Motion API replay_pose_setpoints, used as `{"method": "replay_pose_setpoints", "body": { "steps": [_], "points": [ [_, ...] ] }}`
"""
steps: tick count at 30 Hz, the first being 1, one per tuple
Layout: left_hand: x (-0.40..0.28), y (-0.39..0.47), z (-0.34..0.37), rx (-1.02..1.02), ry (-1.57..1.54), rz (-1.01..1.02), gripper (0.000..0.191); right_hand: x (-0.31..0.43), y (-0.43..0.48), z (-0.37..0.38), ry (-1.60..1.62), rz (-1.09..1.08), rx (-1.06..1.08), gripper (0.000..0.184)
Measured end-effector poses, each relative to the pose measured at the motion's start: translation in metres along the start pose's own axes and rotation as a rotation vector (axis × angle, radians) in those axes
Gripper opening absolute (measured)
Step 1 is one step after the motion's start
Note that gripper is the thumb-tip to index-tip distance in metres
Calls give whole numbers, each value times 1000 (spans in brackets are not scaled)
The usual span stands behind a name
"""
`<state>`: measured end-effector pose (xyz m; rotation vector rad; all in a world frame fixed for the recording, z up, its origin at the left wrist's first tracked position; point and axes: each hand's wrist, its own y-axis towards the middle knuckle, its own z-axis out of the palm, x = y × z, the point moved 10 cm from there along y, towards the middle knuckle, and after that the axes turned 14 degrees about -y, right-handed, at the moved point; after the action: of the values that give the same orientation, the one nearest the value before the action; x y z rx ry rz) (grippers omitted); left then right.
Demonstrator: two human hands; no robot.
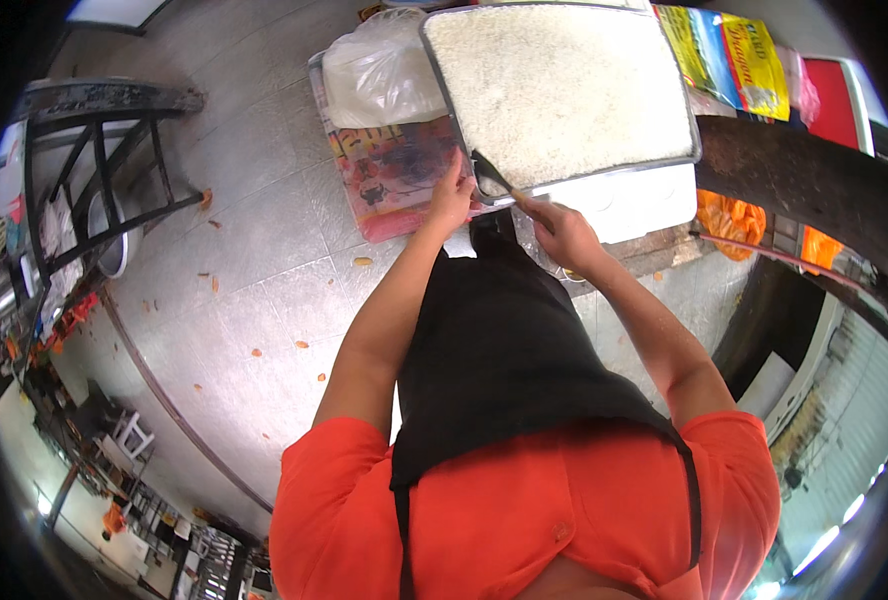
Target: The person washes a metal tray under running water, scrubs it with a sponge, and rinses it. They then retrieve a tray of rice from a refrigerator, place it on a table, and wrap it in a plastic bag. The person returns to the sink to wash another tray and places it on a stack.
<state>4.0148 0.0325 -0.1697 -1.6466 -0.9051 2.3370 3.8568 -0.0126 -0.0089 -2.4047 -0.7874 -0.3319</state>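
Note:
A rectangular tray [486, 199] with a dark rim holds a broad, level layer of white grain that looks like rice [556, 90]. My right hand [570, 232] grips the wooden handle of a dark-bladed knife or spatula [493, 174]; its blade lies over the tray's near left corner. At that same corner my left hand [454, 196] holds the tray's edge, fingers pointing away from me. White containers [639, 202] sit beneath the tray on the near side. Left of the tray, a clear plastic bag [384, 71] with white contents rests on a printed, plastic-covered box or pack [395, 172].
Yellow and blue printed packaging [740, 64] lies right of the tray, above a dark curved surface [796, 161]. Orange plastic bags [733, 223] are lower right. A black metal frame [106, 172] stands at left on the tiled floor [249, 247], where dry leaves are scattered. A person [113, 519] is far off, lower left.

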Motion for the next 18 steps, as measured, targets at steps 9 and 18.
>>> {"method": "replay_pose_setpoints", "body": {
  "steps": [9,18],
  "points": [
    [11,-3,10,102,-111,-55,70,43,199,-27,-162,-18,-331,54],
    [-5,35,-3,15,-224,44,67,-26,48,-83,212,108,-102,52]
  ]
}}
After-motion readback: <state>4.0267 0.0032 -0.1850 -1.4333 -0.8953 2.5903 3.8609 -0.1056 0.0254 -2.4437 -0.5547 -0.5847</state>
